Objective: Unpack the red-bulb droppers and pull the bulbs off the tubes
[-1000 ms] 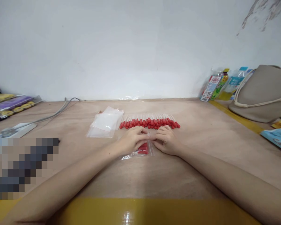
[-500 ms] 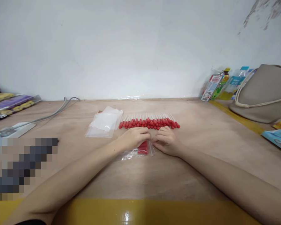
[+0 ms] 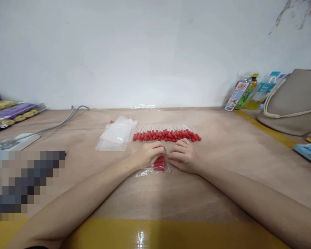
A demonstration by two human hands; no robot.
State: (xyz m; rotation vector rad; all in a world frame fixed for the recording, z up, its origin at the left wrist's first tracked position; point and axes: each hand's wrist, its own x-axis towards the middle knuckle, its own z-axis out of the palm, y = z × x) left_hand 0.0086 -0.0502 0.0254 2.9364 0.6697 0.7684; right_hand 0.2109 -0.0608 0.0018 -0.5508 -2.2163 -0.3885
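1. The left hand (image 3: pixel 149 155) curls its fingers down over the clear bag (image 3: pixel 145 172), which lies on the counter (image 3: pixel 134 200) with red ends (image 3: pixel 159 165) inside — whether they pinch it, I cannot tell.
2. The right hand (image 3: pixel 184 157), at the bag's 3 o'clock, has bent fingers by its edge — grip unclear too.
3. Red-tipped sticks (image 3: pixel 168 135): a row at 12 o'clock, just beyond both hands.
4. Spare bags (image 3: pixel 116 133): stacked at 10 o'clock.
5. Handbag (image 3: pixel 290 100): 2 o'clock, well apart.

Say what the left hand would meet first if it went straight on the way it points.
Most likely the right hand, which faces the left hand across a narrow gap near one edge of the clear bag. Their heights are hard to compare from this view.
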